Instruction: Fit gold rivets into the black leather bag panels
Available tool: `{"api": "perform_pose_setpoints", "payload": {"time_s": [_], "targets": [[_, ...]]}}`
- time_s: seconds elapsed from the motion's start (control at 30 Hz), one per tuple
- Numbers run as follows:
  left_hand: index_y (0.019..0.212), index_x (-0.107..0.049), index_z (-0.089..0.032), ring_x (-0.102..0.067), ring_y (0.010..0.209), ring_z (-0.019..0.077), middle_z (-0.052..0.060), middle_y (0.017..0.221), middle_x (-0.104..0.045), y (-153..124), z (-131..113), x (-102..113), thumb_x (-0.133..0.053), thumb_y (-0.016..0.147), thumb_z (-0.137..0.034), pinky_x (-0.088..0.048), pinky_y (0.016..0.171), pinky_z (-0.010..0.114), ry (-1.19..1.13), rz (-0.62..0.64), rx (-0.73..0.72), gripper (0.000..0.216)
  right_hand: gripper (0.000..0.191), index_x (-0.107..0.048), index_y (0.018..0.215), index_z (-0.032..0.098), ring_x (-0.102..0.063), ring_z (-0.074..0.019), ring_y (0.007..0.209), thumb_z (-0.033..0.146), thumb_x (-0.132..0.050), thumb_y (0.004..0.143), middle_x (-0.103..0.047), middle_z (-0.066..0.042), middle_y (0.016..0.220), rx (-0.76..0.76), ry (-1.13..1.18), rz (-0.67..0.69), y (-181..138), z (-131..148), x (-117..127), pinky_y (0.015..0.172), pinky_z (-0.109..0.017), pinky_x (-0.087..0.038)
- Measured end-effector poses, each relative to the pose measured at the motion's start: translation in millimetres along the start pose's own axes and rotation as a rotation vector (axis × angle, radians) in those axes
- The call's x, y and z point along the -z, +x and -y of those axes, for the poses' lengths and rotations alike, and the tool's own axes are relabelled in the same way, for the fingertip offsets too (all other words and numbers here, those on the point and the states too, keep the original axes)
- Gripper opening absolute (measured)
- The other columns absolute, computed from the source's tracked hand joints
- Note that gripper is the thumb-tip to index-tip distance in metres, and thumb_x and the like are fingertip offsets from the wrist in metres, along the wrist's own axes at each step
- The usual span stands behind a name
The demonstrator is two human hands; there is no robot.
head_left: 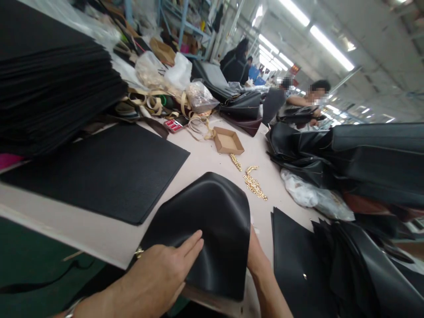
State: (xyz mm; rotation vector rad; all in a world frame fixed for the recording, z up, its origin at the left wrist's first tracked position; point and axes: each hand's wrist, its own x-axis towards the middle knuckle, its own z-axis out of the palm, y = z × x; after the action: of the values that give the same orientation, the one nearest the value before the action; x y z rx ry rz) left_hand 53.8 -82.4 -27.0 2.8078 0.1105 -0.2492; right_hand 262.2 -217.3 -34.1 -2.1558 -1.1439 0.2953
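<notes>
A black leather bag piece (pixel 212 221) bulges up at the near edge of the pale table (pixel 205 159). My left hand (pixel 162 274) lies on its near left side with fingers stretched flat along the leather. A small gold fitting (pixel 139 252) shows at the piece's left corner, beside my knuckles. My right hand is inside or under the piece; only its wrist (pixel 256 256) shows, so its fingers are hidden.
A flat black sheet (pixel 109 172) lies to the left, with a tall stack of black sheets (pixel 49 84) behind it. Gold chain pieces (pixel 253 183) and a small cardboard tray (pixel 228 140) sit ahead. Black leather panels (pixel 298 256) and bags (pixel 364 159) fill the right. People work at the far end.
</notes>
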Motion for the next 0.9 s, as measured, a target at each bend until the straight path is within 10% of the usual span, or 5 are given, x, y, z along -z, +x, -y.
{"api": "perform_pose_setpoints", "payload": {"time_s": [0.33,0.9], "targets": [[0.149,-0.043,-0.021,-0.072,0.075,0.0259,0.014,0.157,-0.029,4,-3,-23,-0.058,0.072,-0.009,-0.058,0.062,0.039,0.057,-0.005,0.01,0.079,0.039,-0.067,0.119,0.013,-0.067,-0.0229,0.1,0.018,-0.044,0.088,-0.071,-0.014,0.112,-0.261,-0.608,-0.126,55,-96,59,0.093,-0.032,-0.047],[0.149,-0.042,-0.017,-0.071,0.072,0.0239,0.013,0.157,-0.03,0,-3,-24,-0.063,0.079,-0.02,-0.057,0.06,0.039,0.06,-0.056,-0.036,0.073,0.028,-0.075,0.1,0.007,-0.071,-0.028,0.093,0.014,-0.058,0.079,-0.073,-0.024,0.096,-0.416,-0.918,0.051,116,-91,56,0.082,-0.032,-0.049]]}}
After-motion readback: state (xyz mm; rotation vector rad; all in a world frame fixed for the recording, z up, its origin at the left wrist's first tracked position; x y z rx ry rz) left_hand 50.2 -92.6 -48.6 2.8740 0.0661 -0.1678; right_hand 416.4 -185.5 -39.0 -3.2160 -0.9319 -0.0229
